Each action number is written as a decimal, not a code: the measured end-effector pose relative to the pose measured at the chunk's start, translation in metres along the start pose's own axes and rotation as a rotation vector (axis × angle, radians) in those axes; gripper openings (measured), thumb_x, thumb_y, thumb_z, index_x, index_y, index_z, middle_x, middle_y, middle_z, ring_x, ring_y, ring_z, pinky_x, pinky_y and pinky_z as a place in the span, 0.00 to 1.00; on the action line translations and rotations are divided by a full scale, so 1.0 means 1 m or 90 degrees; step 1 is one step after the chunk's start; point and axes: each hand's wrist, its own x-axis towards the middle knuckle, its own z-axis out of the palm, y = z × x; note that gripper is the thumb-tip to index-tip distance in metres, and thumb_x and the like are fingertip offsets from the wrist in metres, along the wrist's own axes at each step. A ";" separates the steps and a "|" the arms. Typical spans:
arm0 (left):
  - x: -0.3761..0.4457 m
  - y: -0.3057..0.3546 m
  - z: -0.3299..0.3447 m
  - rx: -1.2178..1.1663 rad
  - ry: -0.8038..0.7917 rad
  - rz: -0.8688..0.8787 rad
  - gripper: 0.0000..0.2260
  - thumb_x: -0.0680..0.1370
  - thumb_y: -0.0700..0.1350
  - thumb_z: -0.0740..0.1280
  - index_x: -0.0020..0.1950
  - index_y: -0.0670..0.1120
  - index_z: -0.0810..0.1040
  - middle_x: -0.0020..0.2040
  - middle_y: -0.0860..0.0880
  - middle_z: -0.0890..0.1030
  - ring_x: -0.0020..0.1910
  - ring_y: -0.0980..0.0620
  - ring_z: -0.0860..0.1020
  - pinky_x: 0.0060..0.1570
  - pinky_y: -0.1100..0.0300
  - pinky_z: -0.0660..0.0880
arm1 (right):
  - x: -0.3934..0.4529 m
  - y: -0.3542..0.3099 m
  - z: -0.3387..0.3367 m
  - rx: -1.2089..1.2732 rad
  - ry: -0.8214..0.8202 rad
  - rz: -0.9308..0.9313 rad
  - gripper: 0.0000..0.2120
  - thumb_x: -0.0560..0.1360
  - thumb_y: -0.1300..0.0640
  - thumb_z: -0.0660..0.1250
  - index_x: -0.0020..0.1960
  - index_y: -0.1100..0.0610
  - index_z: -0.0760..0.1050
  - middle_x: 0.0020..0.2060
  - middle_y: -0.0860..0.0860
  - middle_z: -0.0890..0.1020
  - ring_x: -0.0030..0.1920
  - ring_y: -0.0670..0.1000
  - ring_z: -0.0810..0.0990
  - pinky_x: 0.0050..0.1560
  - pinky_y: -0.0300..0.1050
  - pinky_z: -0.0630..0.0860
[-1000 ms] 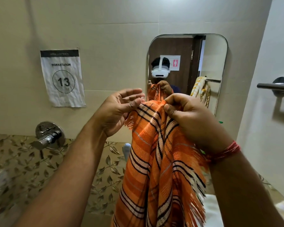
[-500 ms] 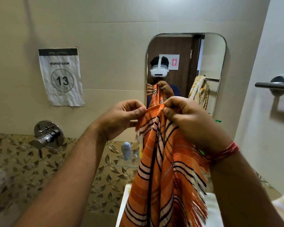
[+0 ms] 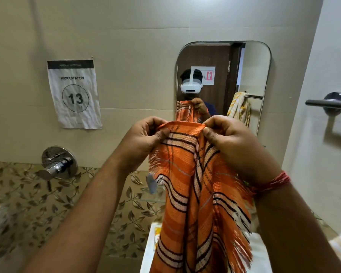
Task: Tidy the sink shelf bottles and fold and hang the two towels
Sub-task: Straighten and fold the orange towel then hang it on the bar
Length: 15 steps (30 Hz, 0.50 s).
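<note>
Orange towel [image 3: 197, 194] hangs mid-frame; your left hand [image 3: 144, 140] and right hand [image 3: 230, 142], raised, each pinch its top edge.

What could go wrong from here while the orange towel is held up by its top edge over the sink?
1. Both hands, left hand and right hand, only pinch the orange towel at its top edge; a slip may drop it toward the sink.
2. The fringe hangs uneven, so the fold may come out skewed.
3. The towel bar sits off to the right; the hanging end might brush the shelf below.
</note>
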 end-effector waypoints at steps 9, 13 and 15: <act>0.010 0.012 0.006 -0.464 0.084 0.108 0.06 0.77 0.35 0.68 0.47 0.46 0.78 0.42 0.48 0.80 0.37 0.54 0.80 0.42 0.56 0.81 | -0.008 -0.004 -0.021 -0.038 -0.225 -0.153 0.15 0.80 0.63 0.63 0.63 0.49 0.76 0.53 0.48 0.79 0.54 0.49 0.80 0.53 0.48 0.81; 0.010 0.020 0.006 -0.466 -0.051 0.087 0.20 0.62 0.46 0.84 0.47 0.46 0.78 0.39 0.50 0.79 0.28 0.57 0.75 0.27 0.64 0.74 | -0.009 -0.006 -0.036 -0.033 -0.230 -0.209 0.19 0.77 0.67 0.65 0.62 0.48 0.75 0.51 0.47 0.78 0.56 0.52 0.80 0.54 0.50 0.81; 0.009 0.020 0.012 -0.410 -0.098 0.100 0.14 0.66 0.48 0.81 0.46 0.47 0.81 0.39 0.49 0.79 0.28 0.56 0.74 0.27 0.64 0.74 | -0.009 -0.008 -0.035 -0.026 -0.225 -0.243 0.19 0.76 0.71 0.65 0.60 0.51 0.75 0.51 0.42 0.78 0.57 0.50 0.79 0.55 0.43 0.80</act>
